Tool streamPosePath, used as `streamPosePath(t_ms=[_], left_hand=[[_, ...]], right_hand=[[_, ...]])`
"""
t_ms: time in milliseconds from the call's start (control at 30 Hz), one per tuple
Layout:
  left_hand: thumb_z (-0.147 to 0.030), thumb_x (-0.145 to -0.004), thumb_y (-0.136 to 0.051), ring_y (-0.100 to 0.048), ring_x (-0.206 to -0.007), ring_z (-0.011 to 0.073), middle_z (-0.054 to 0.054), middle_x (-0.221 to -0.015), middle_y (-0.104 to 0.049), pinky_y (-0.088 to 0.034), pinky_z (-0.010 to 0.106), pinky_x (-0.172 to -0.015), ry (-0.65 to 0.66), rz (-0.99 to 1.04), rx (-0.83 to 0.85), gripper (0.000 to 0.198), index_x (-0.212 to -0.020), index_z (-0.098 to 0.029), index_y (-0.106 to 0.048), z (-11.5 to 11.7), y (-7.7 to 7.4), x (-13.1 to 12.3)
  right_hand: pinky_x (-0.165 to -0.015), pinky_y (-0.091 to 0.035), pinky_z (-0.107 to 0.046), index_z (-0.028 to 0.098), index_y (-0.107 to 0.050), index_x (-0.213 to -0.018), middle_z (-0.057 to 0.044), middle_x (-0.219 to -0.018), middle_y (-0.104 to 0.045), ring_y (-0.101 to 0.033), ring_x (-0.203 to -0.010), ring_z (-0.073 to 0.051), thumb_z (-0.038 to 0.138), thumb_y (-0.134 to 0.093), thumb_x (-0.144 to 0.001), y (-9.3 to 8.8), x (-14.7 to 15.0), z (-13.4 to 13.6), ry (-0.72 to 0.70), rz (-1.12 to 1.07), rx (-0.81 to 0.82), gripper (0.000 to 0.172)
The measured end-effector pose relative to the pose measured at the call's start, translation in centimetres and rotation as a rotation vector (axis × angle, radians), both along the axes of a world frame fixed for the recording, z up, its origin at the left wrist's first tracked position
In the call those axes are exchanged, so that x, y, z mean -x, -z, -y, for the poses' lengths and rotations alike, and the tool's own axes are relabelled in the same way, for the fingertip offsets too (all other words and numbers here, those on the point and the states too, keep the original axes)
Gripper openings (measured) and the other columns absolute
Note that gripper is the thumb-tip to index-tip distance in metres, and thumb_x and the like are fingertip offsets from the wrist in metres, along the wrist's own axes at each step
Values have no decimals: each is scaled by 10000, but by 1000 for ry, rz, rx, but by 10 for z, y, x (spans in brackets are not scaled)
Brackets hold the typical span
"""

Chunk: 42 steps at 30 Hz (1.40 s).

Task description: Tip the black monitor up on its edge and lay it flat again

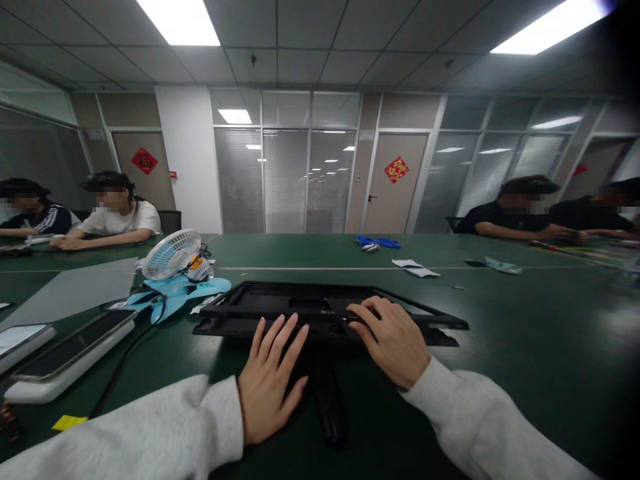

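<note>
A wide black frame-like panel lies on the table in front of me, with a recessed middle and raised, angled edges. From under its near side a black stem points toward me. My left hand rests with spread fingers, their tips on the panel's near edge. My right hand is bent over the panel right of centre, thumb and index finger closed together near a small shiny spot. What they pinch there is too small to name.
To the left stand a white fan, light-blue fan blades and a phone on a white box. Blue-handled items and paper slips lie farther back on the green table. Several people sit at the far sides.
</note>
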<state>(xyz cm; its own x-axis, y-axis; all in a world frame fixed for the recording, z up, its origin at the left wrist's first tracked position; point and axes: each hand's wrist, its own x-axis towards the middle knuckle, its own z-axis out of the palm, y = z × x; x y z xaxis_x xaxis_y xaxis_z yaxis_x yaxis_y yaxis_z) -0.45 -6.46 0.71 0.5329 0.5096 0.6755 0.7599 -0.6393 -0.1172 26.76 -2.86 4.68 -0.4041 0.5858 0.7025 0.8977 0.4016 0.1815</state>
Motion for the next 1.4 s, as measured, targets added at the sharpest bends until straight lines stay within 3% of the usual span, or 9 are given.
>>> streamPosePath(t_ms=[1400], left_hand=[[-195,-913,-511,-150,-1482,339,99,-1632,-123,-109,564,-1192,-34,-36,35,719,-1565,-157,-212,2,-1,0]], right_hand=[[-765,-367,-346,212,-648,-1192,-87,-1005,-568,-501,-875,-203,357,-481,-976,0,-1,-1,-33,-44,-26,310]])
